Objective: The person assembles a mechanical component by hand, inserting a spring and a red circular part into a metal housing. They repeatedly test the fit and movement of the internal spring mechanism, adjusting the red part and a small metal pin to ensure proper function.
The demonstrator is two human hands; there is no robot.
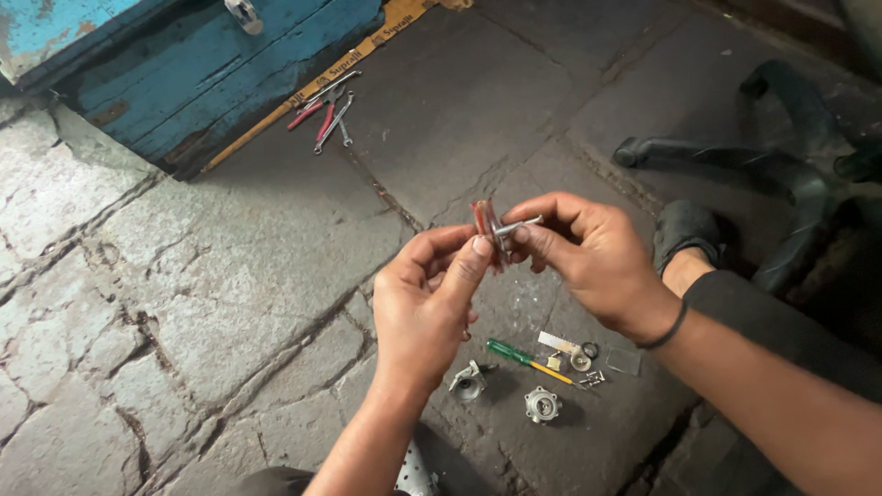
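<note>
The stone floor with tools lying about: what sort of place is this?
Probably an informal repair spot, outdoors or in a rough workshop. A worn blue wooden toolbox stands on the cracked stone-slab floor, red-handled pliers lie beside it, and a green-handled screwdriver lies among small metal parts.

Informal repair workshop, work done at ground level. Rough, cracked stone floor (230, 276) serves as the work surface. Worn blue wooden toolbox (211, 64) at its upper left edge, with red-handled pliers (317, 112) and spanners beside it. Green-handled screwdriver (524, 356) and small metal fittings (542, 404) lie near the lower edge.
</note>
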